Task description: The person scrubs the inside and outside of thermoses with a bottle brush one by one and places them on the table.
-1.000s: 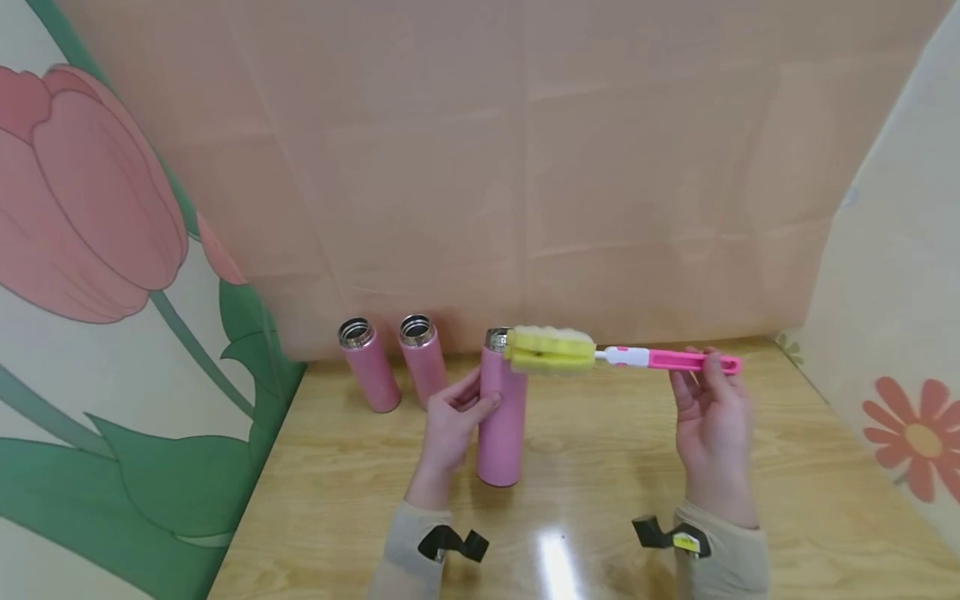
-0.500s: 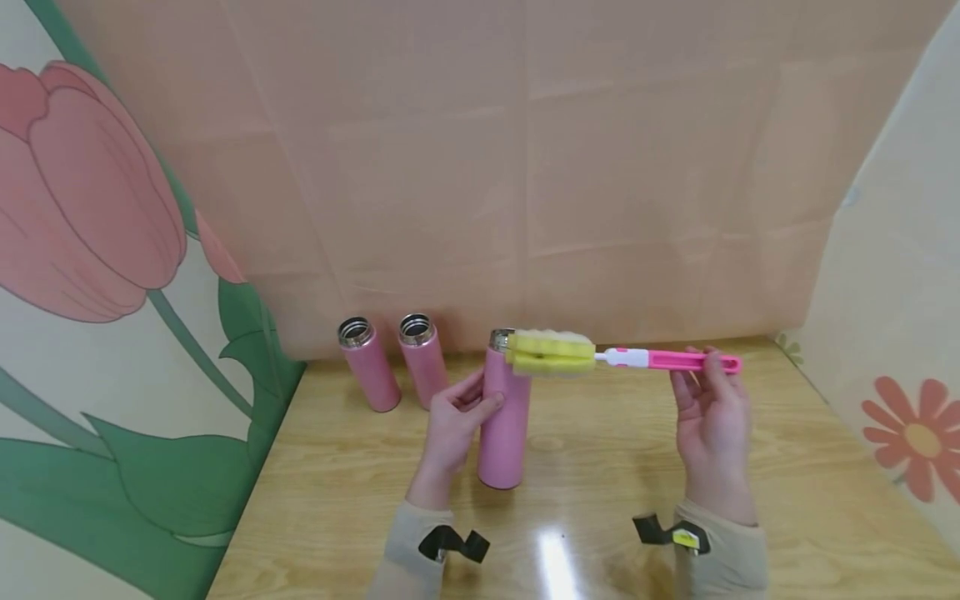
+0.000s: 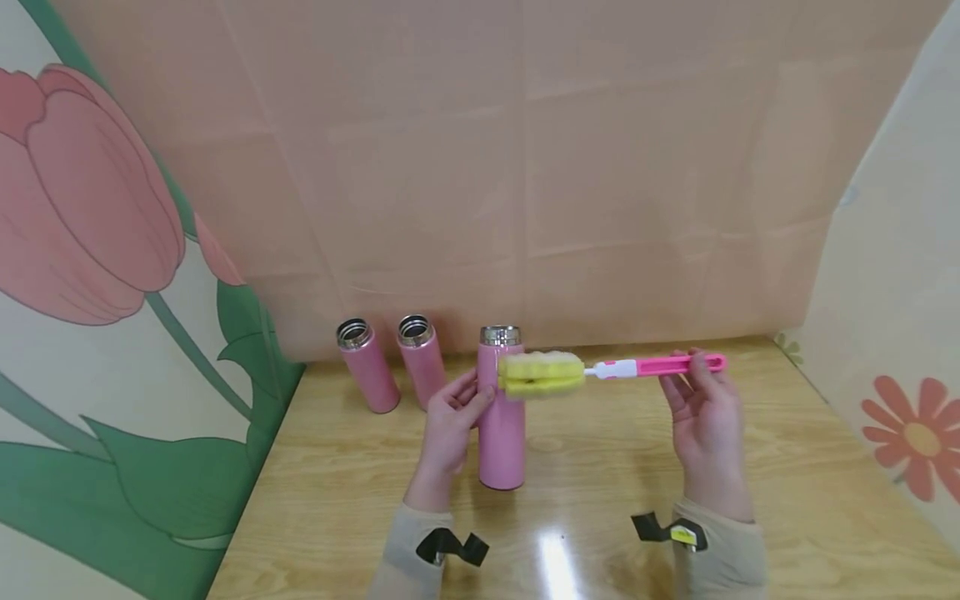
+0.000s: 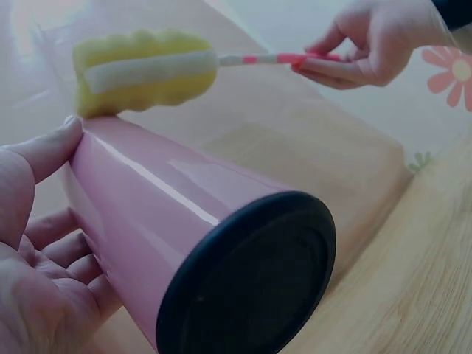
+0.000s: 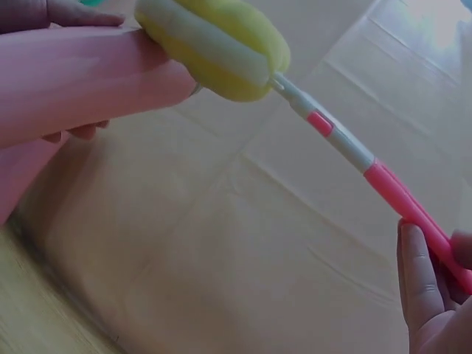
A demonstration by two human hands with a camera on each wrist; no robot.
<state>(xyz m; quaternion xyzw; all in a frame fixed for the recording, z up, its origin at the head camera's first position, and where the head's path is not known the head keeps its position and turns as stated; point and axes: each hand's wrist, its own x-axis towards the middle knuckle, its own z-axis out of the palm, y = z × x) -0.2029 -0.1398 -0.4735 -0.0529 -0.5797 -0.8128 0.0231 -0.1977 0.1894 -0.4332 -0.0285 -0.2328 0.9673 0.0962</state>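
My left hand (image 3: 448, 429) holds a tall pink thermos bottle (image 3: 502, 446) with a silver neck, fingers behind it and thumb in front. Its dark base (image 4: 251, 276) faces the left wrist camera. At the other side my right hand (image 3: 707, 425) pinches the pink end of a bottle brush (image 3: 667, 366) between thumb and fingers. The brush lies level, and its yellow and white sponge head (image 3: 542, 373) is at the bottle's upper side, below the neck. In the left wrist view the sponge appears to touch the bottle near my thumb.
Two shorter pink bottles, a left one (image 3: 369, 367) and a right one (image 3: 423, 362), stand uncapped at the back left of the wooden table (image 3: 600, 467). A pinkish cloth backdrop (image 3: 517, 208) hangs behind, with flower-patterned walls at both sides.
The sponge head has moved down and slightly left along the bottle, baring the silver neck it partly covered. My right hand has shifted a little left with the brush.
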